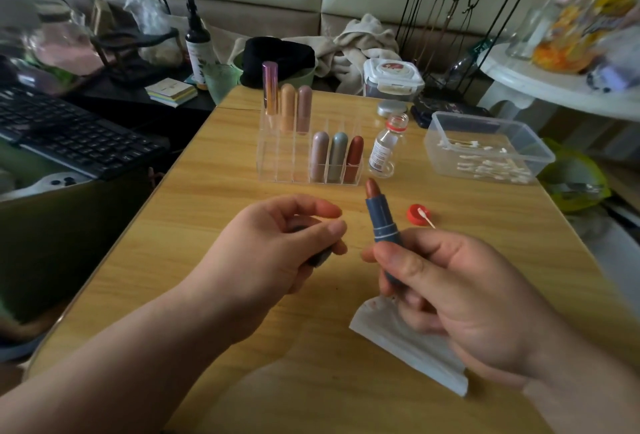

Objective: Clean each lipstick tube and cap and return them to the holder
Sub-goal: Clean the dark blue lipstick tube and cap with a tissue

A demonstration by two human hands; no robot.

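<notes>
Table (214,295): pale wood, fills the centre and lower part of the frame.
Keyboard (69,135): black, on the left edge, off the table.
Right hand (460,295): lower right, fingers and thumb curled tight round the base of the lipstick tube.
Left hand (277,253): centre left, fingers curled round the dark cap, its fingertips just apart from the right thumb.
Plastic tub (540,156): clear, on the table at the upper right, with white cotton buds lying in it.
Holder (277,159): clear acrylic with compartments, upper centre of the table; three capped lipsticks stand in its back row on the left and three in its front row on the right.
Wipe (408,347): white and folded, under the right hand at the lower right, with a reddish smear at its upper edge; whether the fingers hold it cannot be told.
Lipstick tube (382,222): blue-grey, uncapped, tilted slightly left, brown-red bullet wound out at the top; held above the table, in front of the holder.
Glass bottle (382,147): small, open, upright just right of the holder.
Dark cap (320,258): mostly hidden in the left hand, only one end showing.
Red lid (415,215): lying on the table right of the tube.
Cotton bud (426,218): resting across the red lid.
</notes>
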